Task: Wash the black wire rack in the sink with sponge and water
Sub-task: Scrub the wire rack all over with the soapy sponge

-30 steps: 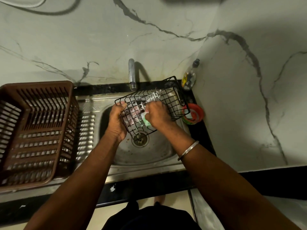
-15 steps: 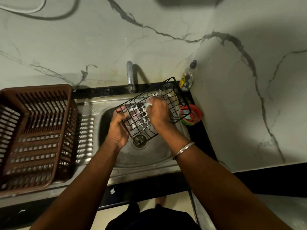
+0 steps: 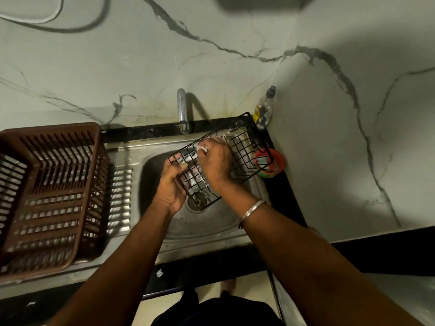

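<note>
Two bare hands work over a stainless steel sink [image 3: 211, 234], and the scene reads from the left edge across. Farthest left, a brown slatted plastic dish basket [image 3: 50, 194] sits on the ribbed steel drainboard [image 3: 118, 198] beside the bowl. Behind the bowl, a chrome tap spout [image 3: 182, 111] rises from the black tabletop [image 3: 146, 132] against the marbled wall.

Next comes the left hand [image 3: 170, 187]: its grip is closed around the near-left edge of the black wire rack [image 3: 242, 147], fingers curled through the grid and thumb over the rim, holding the rack tilted above the bowl. The rack's lower corner hangs just over the round drain [image 3: 197, 202]; its far end rises toward the back right corner of the sink.

The right hand [image 3: 215, 163] lies on the rack's inner face, fingers bent tightly around a small pale sponge [image 3: 203, 148], of which only a foamy sliver shows at the fingertips, pressed against the wires. A thin metal bangle [image 3: 251, 212] circles that wrist.

Right of the rack, a round red-rimmed container [image 3: 274, 164] sits on the tabletop, partly behind the wires. In the corner behind it stands a clear plastic bottle with a dark cap [image 3: 264, 109].
</note>
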The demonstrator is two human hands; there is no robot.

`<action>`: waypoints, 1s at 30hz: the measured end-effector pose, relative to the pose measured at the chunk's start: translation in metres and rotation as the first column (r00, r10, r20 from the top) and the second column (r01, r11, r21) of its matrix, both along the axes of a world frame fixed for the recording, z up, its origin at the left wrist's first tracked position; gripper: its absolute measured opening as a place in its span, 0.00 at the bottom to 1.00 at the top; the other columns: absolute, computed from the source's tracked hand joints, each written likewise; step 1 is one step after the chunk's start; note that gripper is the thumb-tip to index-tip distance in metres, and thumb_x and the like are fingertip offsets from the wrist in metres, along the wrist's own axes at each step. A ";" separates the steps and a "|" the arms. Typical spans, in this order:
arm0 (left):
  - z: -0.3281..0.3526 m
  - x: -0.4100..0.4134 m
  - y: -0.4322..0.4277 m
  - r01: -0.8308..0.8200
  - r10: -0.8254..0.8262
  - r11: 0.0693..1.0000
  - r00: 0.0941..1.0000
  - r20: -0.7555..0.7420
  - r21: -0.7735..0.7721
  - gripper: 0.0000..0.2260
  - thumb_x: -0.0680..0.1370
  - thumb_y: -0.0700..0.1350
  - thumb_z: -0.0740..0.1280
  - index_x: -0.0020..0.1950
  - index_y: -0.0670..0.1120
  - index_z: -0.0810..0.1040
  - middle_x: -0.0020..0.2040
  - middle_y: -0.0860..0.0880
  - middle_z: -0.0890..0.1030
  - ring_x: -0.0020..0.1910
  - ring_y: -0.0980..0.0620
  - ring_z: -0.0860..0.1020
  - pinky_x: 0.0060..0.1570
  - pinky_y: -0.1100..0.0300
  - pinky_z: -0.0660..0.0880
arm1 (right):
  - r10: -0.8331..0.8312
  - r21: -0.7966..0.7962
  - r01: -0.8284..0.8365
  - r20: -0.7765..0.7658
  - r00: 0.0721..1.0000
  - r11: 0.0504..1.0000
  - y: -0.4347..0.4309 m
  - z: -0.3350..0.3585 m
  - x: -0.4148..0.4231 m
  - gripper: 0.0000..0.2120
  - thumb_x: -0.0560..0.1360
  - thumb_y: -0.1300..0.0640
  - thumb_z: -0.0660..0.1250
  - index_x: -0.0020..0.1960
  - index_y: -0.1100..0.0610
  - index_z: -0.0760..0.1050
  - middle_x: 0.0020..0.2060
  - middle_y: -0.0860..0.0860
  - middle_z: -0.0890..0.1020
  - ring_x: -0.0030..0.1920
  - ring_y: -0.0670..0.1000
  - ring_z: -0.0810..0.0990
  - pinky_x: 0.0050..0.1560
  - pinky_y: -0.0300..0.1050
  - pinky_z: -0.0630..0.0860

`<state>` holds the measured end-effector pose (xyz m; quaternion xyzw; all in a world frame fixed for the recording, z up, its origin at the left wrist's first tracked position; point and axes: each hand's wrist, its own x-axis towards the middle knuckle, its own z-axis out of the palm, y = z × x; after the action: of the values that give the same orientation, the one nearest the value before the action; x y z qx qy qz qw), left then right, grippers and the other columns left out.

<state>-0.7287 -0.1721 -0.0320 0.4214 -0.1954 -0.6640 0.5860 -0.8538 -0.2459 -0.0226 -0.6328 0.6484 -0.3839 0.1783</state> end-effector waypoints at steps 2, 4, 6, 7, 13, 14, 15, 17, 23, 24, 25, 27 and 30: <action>-0.002 -0.001 0.000 0.006 -0.007 1.000 1.000 -0.029 -0.022 0.29 0.75 0.39 0.70 0.76 0.38 0.70 0.63 0.39 0.81 0.63 0.41 0.81 0.61 0.43 0.81 | -0.017 -0.001 0.017 -0.019 1.000 1.000 0.004 0.001 0.005 0.10 0.74 0.61 0.76 0.54 0.54 0.82 0.52 0.51 0.83 0.53 0.52 0.79 0.49 0.49 0.81; 0.002 -0.004 0.001 0.017 -0.018 1.000 0.997 -0.069 -0.022 0.25 0.76 0.38 0.69 0.74 0.42 0.72 0.60 0.42 0.84 0.59 0.44 0.83 0.55 0.48 0.84 | -0.101 0.031 0.102 -0.030 0.994 0.994 0.006 0.000 0.010 0.13 0.74 0.58 0.76 0.58 0.55 0.80 0.57 0.52 0.79 0.58 0.53 0.75 0.53 0.49 0.78; 0.001 -0.007 0.003 0.041 -0.046 0.998 0.993 -0.107 -0.041 0.21 0.77 0.38 0.67 0.71 0.42 0.75 0.58 0.44 0.85 0.56 0.47 0.85 0.51 0.51 0.84 | -0.112 0.021 0.114 -0.063 0.992 0.993 0.007 0.001 0.014 0.16 0.74 0.58 0.76 0.60 0.55 0.79 0.60 0.52 0.78 0.61 0.53 0.75 0.57 0.49 0.77; 0.000 -0.008 0.004 0.057 -0.063 0.997 0.990 -0.127 -0.047 0.18 0.78 0.38 0.67 0.68 0.43 0.77 0.57 0.44 0.86 0.55 0.47 0.85 0.51 0.51 0.85 | -0.106 0.019 0.108 -0.070 0.992 0.994 0.007 0.001 0.015 0.16 0.74 0.59 0.76 0.60 0.54 0.79 0.60 0.51 0.79 0.61 0.53 0.75 0.58 0.50 0.77; -0.011 -0.011 0.009 0.089 -0.085 0.996 0.975 -0.206 0.007 0.31 0.66 0.43 0.85 0.66 0.46 0.79 0.60 0.43 0.83 0.59 0.45 0.83 0.59 0.45 0.82 | -0.083 0.086 0.107 -0.248 0.965 0.990 0.005 0.006 0.013 0.17 0.76 0.60 0.74 0.63 0.53 0.77 0.52 0.51 0.84 0.53 0.54 0.82 0.55 0.55 0.78; -0.014 -0.012 0.009 0.077 -0.071 0.997 0.974 -0.215 0.017 0.33 0.66 0.44 0.85 0.68 0.46 0.78 0.61 0.43 0.83 0.59 0.44 0.82 0.60 0.45 0.82 | -0.060 0.114 0.094 -0.268 0.962 0.989 0.006 0.007 0.013 0.17 0.76 0.61 0.74 0.63 0.54 0.76 0.50 0.52 0.85 0.50 0.54 0.83 0.53 0.54 0.80; -0.015 -0.012 0.010 0.070 -0.063 0.997 0.971 -0.229 0.025 0.34 0.66 0.44 0.85 0.69 0.45 0.76 0.62 0.42 0.82 0.60 0.43 0.82 0.61 0.44 0.81 | -0.037 0.137 0.076 -0.265 0.964 0.988 0.004 0.007 0.012 0.17 0.77 0.61 0.74 0.64 0.55 0.75 0.48 0.53 0.84 0.48 0.54 0.83 0.50 0.54 0.82; -0.020 -0.009 0.012 0.098 -0.091 0.995 0.966 -0.243 0.019 0.33 0.67 0.46 0.85 0.70 0.45 0.78 0.65 0.41 0.81 0.63 0.42 0.80 0.67 0.41 0.77 | 0.030 0.174 0.012 -0.234 0.972 0.985 -0.002 0.007 0.006 0.17 0.77 0.62 0.74 0.64 0.56 0.75 0.49 0.54 0.84 0.47 0.53 0.84 0.45 0.51 0.85; 0.009 0.021 0.002 0.263 -0.263 0.961 0.965 -0.014 0.087 0.27 0.73 0.61 0.77 0.65 0.45 0.81 0.56 0.43 0.84 0.47 0.49 0.85 0.41 0.55 0.84 | 0.303 0.220 -0.236 -0.349 0.887 0.946 -0.006 0.010 -0.019 0.21 0.79 0.66 0.70 0.70 0.57 0.72 0.55 0.57 0.81 0.56 0.56 0.80 0.55 0.52 0.81; 0.015 0.023 -0.005 0.290 -0.295 0.954 0.953 0.064 0.082 0.28 0.74 0.61 0.76 0.68 0.46 0.81 0.57 0.44 0.85 0.48 0.49 0.85 0.44 0.54 0.84 | 0.364 0.208 -0.304 -0.389 0.846 0.929 -0.005 0.009 -0.023 0.22 0.78 0.66 0.69 0.71 0.56 0.72 0.57 0.57 0.81 0.58 0.57 0.80 0.58 0.53 0.78; 0.024 0.021 -0.011 0.326 -0.335 0.942 0.929 0.155 0.080 0.29 0.75 0.61 0.76 0.70 0.47 0.80 0.59 0.46 0.85 0.52 0.49 0.85 0.47 0.53 0.83 | 0.428 0.190 -0.383 -0.435 0.793 0.904 -0.002 0.006 -0.027 0.24 0.78 0.67 0.70 0.72 0.56 0.72 0.59 0.57 0.81 0.61 0.58 0.79 0.62 0.54 0.75; 0.038 0.011 -0.022 0.361 -0.369 0.929 0.891 0.265 0.079 0.25 0.78 0.58 0.73 0.72 0.47 0.78 0.59 0.49 0.87 0.55 0.53 0.85 0.51 0.56 0.81 | 0.526 0.153 -0.531 -0.514 0.678 0.834 0.003 0.000 -0.029 0.27 0.76 0.66 0.72 0.73 0.55 0.72 0.63 0.56 0.82 0.65 0.58 0.78 0.68 0.56 0.70; 0.037 -0.001 -0.033 0.283 -0.311 0.948 0.919 0.243 0.142 0.22 0.77 0.52 0.74 0.67 0.43 0.78 0.56 0.50 0.88 0.61 0.48 0.82 0.58 0.50 0.78 | 0.601 0.107 -0.657 -0.532 0.596 0.746 0.012 -0.002 -0.029 0.27 0.76 0.67 0.72 0.73 0.57 0.73 0.67 0.57 0.81 0.67 0.57 0.79 0.68 0.60 0.70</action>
<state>-0.7298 -0.2050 0.0050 0.5009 -0.2979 -0.6929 0.4246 -0.8833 -0.2339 -0.0245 -0.9089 0.3857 -0.1358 0.0825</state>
